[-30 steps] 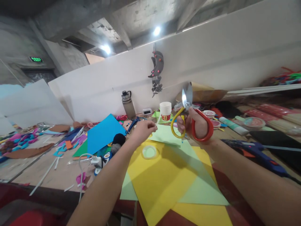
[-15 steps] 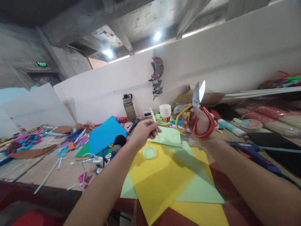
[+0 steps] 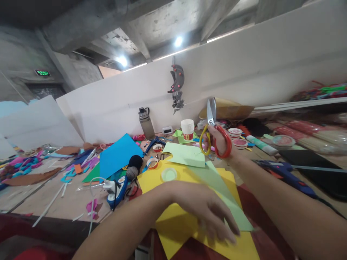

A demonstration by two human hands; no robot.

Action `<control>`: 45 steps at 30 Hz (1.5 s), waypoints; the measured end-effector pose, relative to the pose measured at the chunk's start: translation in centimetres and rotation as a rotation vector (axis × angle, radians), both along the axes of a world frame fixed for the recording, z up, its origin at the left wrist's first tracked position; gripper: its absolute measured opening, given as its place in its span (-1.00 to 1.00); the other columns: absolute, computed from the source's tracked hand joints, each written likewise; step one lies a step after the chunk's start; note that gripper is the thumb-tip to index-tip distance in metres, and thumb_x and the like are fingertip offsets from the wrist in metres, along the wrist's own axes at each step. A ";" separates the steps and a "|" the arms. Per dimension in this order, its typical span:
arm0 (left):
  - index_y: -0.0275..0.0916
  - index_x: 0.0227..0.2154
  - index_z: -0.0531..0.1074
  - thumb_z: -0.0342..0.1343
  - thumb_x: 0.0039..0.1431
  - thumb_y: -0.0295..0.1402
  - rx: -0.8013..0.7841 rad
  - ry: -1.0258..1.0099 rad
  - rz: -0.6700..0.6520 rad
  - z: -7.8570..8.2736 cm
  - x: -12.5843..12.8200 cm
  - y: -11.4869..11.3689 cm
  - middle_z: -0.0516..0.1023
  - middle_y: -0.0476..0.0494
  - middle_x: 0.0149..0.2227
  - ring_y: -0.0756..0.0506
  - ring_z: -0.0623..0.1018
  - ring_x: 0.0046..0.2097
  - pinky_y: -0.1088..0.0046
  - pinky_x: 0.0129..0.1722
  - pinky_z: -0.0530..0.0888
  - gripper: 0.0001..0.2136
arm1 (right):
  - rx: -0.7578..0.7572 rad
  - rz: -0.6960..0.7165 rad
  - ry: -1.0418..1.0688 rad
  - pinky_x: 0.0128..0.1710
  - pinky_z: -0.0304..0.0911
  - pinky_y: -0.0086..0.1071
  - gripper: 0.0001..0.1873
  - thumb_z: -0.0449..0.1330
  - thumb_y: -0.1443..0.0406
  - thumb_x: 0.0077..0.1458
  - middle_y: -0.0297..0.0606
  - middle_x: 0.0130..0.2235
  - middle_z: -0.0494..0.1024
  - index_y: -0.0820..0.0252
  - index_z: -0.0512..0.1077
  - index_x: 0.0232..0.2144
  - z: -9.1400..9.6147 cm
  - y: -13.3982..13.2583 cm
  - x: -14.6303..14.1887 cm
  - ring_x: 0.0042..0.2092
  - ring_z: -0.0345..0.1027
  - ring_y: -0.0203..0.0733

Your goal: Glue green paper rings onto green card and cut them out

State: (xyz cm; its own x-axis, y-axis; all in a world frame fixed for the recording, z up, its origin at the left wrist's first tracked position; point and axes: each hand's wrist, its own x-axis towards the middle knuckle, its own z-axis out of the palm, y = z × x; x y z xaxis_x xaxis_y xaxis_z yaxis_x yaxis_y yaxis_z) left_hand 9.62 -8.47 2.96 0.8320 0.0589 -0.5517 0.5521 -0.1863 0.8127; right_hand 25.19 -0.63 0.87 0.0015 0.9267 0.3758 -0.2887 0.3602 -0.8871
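My right hand [image 3: 218, 141] grips a pair of scissors [image 3: 211, 113] with one yellow and one red handle loop, blades pointing up and slightly parted. My left hand [image 3: 206, 209], a little blurred, reaches over the yellow paper [image 3: 176, 220] with its fingers stretched out and nothing visible in them. Whether it touches the sheets cannot be told. Pale green paper [image 3: 187, 155] lies behind it, and another green sheet is layered with the yellow ones. A small round ring with a pale green middle [image 3: 168, 175] rests on the yellow sheet.
To the left are blue paper [image 3: 119, 151], a power strip [image 3: 118, 191] and black yarn ball [image 3: 135, 161]. Behind stand a bottle [image 3: 146, 122] and stacked paper cups [image 3: 187, 129]. A blue glue gun [image 3: 287, 177] and a black sheet [image 3: 320, 171] lie right.
My left hand has come down and right from the far green paper, and the thin white strip it held is out of sight. The scissors have moved left, their blades closer together.
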 end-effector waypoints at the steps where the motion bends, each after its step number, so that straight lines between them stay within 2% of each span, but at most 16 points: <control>1: -0.20 -0.26 0.51 0.16 0.09 -0.24 0.130 -0.077 0.110 0.4 -0.4 0.8 0.56 -0.05 -0.40 0.00 0.54 -0.43 0.56 -0.49 0.43 -0.80 | 0.005 -0.023 0.002 -0.66 0.12 -0.43 -0.69 0.13 0.00 0.10 -0.42 -0.57 0.33 0.09 0.24 -0.40 0.0 0.0 -0.1 -0.63 0.20 -0.34; 4: -0.28 -0.31 0.54 0.14 0.09 -0.21 0.528 -0.190 0.527 0.3 -1.4 4.3 0.55 -0.09 -0.44 0.03 0.47 -0.48 0.52 -0.45 0.41 -0.77 | 0.044 -0.122 0.045 -0.69 0.13 -0.44 -0.69 0.16 0.01 0.07 -0.48 -0.59 0.30 0.06 0.22 -0.38 0.0 0.0 -0.4 -0.66 0.18 -0.36; 6: -0.32 -0.29 0.55 0.13 0.10 -0.26 0.807 -0.160 0.709 -0.5 -1.4 7.0 0.57 -0.15 -0.38 -0.02 0.50 -0.41 0.46 -0.37 0.43 -0.76 | 0.064 -0.179 0.085 -0.70 0.15 -0.45 -0.68 0.16 0.00 0.07 -0.50 -0.59 0.28 0.04 0.19 -0.38 -0.2 0.2 -0.5 -0.67 0.17 -0.36; 8: -0.35 -0.23 0.55 0.20 0.04 -0.25 1.050 -0.038 0.712 -1.7 -0.9 9.4 0.59 -0.22 -0.29 -0.10 0.53 -0.28 0.41 -0.25 0.43 -0.71 | 0.078 -0.226 0.116 -0.71 0.15 -0.44 -0.68 0.15 -0.01 0.07 -0.52 -0.59 0.28 0.02 0.17 -0.36 -0.4 0.4 -0.4 -0.67 0.17 -0.36; 10: -0.35 -0.11 0.51 0.21 0.04 -0.21 1.151 0.070 0.622 -2.7 0.0 11.1 0.58 -0.26 -0.21 -0.14 0.54 -0.20 0.37 -0.19 0.44 -0.61 | 0.090 -0.260 0.136 -0.72 0.16 -0.43 -0.67 0.17 0.00 0.06 -0.53 -0.58 0.28 0.02 0.15 -0.36 -0.6 0.7 -0.3 -0.67 0.18 -0.34; 12: -0.35 -0.08 0.49 0.25 -0.01 -0.25 1.165 0.096 0.593 -3.6 0.8 12.3 0.57 -0.30 -0.15 -0.18 0.53 -0.16 0.34 -0.14 0.43 -0.58 | 0.099 -0.286 0.150 -0.75 0.15 -0.43 -0.67 0.17 0.01 0.06 -0.55 -0.60 0.27 0.02 0.14 -0.38 -0.7 0.9 -0.2 -0.69 0.17 -0.34; 14: -0.34 -0.14 0.52 0.25 -0.03 -0.37 1.177 0.107 0.573 -4.2 1.4 13.0 0.56 -0.30 -0.14 -0.18 0.53 -0.13 0.33 -0.11 0.43 -0.66 | 0.105 -0.302 0.161 -0.77 0.13 -0.44 -0.67 0.18 0.02 0.05 -0.57 -0.63 0.25 0.03 0.13 -0.40 -0.8 1.1 -0.3 -0.71 0.15 -0.34; 17: -0.34 -0.36 0.57 0.16 -0.03 -0.54 1.182 0.104 0.540 -4.7 1.8 13.6 0.59 -0.27 -0.24 -0.16 0.53 -0.17 0.34 -0.12 0.42 -0.85 | 0.112 -0.299 0.161 -0.77 0.12 -0.46 -0.68 0.19 0.05 0.06 -0.57 -0.63 0.26 0.04 0.15 -0.39 -0.8 1.2 -0.5 -0.71 0.14 -0.36; 20: -0.35 -0.46 0.56 0.08 -0.03 -0.58 1.175 0.071 0.536 -4.9 1.8 13.9 0.59 -0.25 -0.34 -0.14 0.52 -0.25 0.35 -0.19 0.42 -0.85 | 0.117 -0.289 0.159 -0.75 0.13 -0.48 -0.71 0.18 0.06 0.07 -0.57 -0.60 0.28 0.04 0.16 -0.36 -0.8 1.2 -0.6 -0.70 0.16 -0.38; 25: -0.37 -0.35 0.55 0.07 0.05 -0.51 1.133 -0.041 0.561 -4.4 2.9 14.0 0.59 -0.20 -0.35 -0.08 0.51 -0.32 0.42 -0.29 0.41 -0.83 | 0.156 -0.296 0.143 -0.73 0.13 -0.49 -0.75 0.16 0.11 0.09 -0.57 -0.59 0.30 0.04 0.17 -0.35 -0.5 0.9 -0.7 -0.68 0.19 -0.39; 28: -0.29 -0.30 0.56 0.13 0.01 -0.48 1.001 -0.154 0.500 -3.7 2.9 14.1 0.60 -0.09 -0.37 -0.01 0.50 -0.36 0.53 -0.35 0.40 -0.82 | 0.157 -0.301 0.154 -0.71 0.13 -0.49 -0.76 0.16 0.11 0.09 -0.57 -0.59 0.29 0.05 0.18 -0.34 -0.2 0.6 -0.7 -0.68 0.17 -0.39; 30: -0.29 -0.26 0.55 0.14 0.01 -0.45 0.860 -0.283 0.553 -3.1 1.7 14.4 0.59 -0.09 -0.37 0.00 0.51 -0.35 0.54 -0.37 0.40 -0.79 | 0.158 -0.297 0.156 -0.72 0.14 -0.48 -0.76 0.15 0.09 0.10 -0.57 -0.59 0.29 0.04 0.18 -0.33 -0.1 0.5 -0.6 -0.67 0.18 -0.38; 33: -0.30 -0.19 0.53 0.13 0.05 -0.30 0.782 -0.403 0.845 -2.1 -2.1 14.7 0.58 -0.13 -0.38 -0.03 0.53 -0.34 0.53 -0.42 0.40 -0.72 | 0.157 -0.277 0.121 -0.72 0.16 -0.48 -0.73 0.15 0.06 0.10 -0.56 -0.57 0.29 0.03 0.17 -0.33 0.0 0.3 -0.7 -0.67 0.20 -0.36; 38: -0.28 -0.38 0.56 0.17 -0.01 -0.24 0.972 -0.323 1.239 -1.3 -9.7 13.6 0.58 -0.12 -0.45 -0.05 0.51 -0.41 0.48 -0.43 0.39 -0.78 | 0.117 -0.247 -0.076 -0.72 0.15 -0.50 -0.71 0.11 0.02 0.11 -0.55 -0.58 0.29 0.04 0.16 -0.35 -0.7 -0.2 -1.5 -0.67 0.18 -0.38; 42: -0.29 -0.38 0.56 0.14 0.02 -0.21 1.094 -0.307 1.362 -1.8 -13.6 12.0 0.61 -0.18 -0.38 -0.10 0.53 -0.34 0.40 -0.33 0.41 -0.76 | 0.001 -0.230 -0.205 -0.70 0.15 -0.48 -0.67 0.12 -0.02 0.07 -0.54 -0.59 0.28 0.03 0.20 -0.27 -1.6 -0.4 -2.5 -0.66 0.18 -0.35; 45: -0.29 -0.32 0.55 0.06 0.08 -0.21 1.147 -0.275 1.411 -2.6 -15.2 11.3 0.61 -0.19 -0.32 -0.12 0.54 -0.28 0.37 -0.26 0.42 -0.73 | -0.068 -0.281 -0.456 -0.63 0.19 -0.40 -0.63 0.10 -0.02 0.08 -0.48 -0.58 0.33 0.03 0.26 -0.16 -2.0 -0.6 -2.9 -0.62 0.23 -0.27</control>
State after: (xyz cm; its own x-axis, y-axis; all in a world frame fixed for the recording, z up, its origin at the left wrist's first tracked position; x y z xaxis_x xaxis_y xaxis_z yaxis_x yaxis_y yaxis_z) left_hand -5.55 2.87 0.33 -0.1162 0.9152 0.3860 0.6596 -0.2194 0.7189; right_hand 22.25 -1.21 -1.09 0.1032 0.9363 0.3357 0.2301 0.3058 -0.9239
